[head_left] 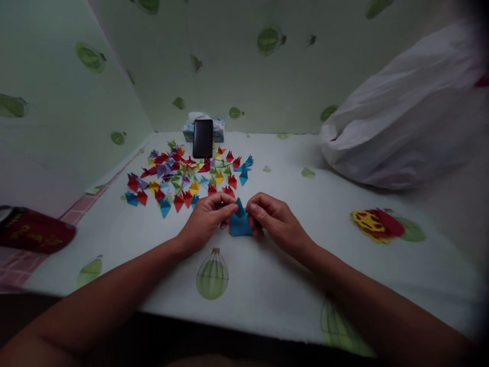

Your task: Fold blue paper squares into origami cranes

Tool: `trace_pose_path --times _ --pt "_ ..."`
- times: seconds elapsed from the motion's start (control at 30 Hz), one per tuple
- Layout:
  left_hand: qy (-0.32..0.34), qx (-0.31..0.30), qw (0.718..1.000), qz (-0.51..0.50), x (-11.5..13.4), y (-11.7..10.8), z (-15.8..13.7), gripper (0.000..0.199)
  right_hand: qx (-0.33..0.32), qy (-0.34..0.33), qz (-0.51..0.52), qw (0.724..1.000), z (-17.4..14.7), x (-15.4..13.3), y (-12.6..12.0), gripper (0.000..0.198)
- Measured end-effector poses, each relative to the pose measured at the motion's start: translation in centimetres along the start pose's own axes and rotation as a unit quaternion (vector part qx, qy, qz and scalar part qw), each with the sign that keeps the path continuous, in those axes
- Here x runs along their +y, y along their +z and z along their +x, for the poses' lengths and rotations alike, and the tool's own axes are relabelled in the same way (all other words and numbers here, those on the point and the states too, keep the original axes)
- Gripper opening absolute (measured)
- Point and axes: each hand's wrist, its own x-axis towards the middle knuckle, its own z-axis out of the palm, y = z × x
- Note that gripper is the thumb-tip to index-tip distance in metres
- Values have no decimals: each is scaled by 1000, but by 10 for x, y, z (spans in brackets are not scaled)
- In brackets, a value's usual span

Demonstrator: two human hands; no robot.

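Note:
Between my two hands is a small piece of blue origami paper (pixel 240 224), partly folded, with a pointed flap standing up at its top. My left hand (pixel 212 214) pinches the flap's left side between thumb and forefinger. On the other side, my right hand (pixel 269 216) has its fingers closed on the paper's right edge. Just beyond them spreads a pile of small folded paper cranes (pixel 175 173) in red, blue, yellow, green and purple. Fingertips cover parts of the blue paper's edges.
A black phone (pixel 202 138) leans on a tissue box (pixel 219 130) behind the cranes. At the right sits a large white plastic bag (pixel 397 112), with yellow and red cut-out pieces (pixel 376 224) nearer me. A dark red container (pixel 42 232) lies at the left edge.

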Motion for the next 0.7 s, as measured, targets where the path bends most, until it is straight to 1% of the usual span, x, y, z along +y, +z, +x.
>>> trace_pose_path --times 0.1,0.2,0.27,0.33,0.37,0.47,0.53,0.7 --pt "-23 9 997 -69 -3 2 1 26 -15 24 39 999 1 2 2 29" --pt "-37 -3 994 -107 -3 4 0 28 -20 18 36 999 1 3 2 25" --pt "-43 -14 991 -122 -2 5 -1 28 -10 -5 -8 1000 0 3 3 17" --pt "-47 -20 990 -130 -2 6 -2 28 23 -49 -90 994 -2 3 3 7" --pt "-47 -22 990 -131 -2 6 -2 29 46 -76 -137 987 -3 3 4 3" --pt "-44 -31 990 -128 -3 6 -3 28 89 -140 -242 956 -6 2 6 7" --pt "-33 -34 991 -123 -3 5 -3 27 86 -162 -269 946 -7 1 7 8" --pt "1 -32 994 -106 -3 3 -2 24 89 -180 -286 937 -8 0 6 5"
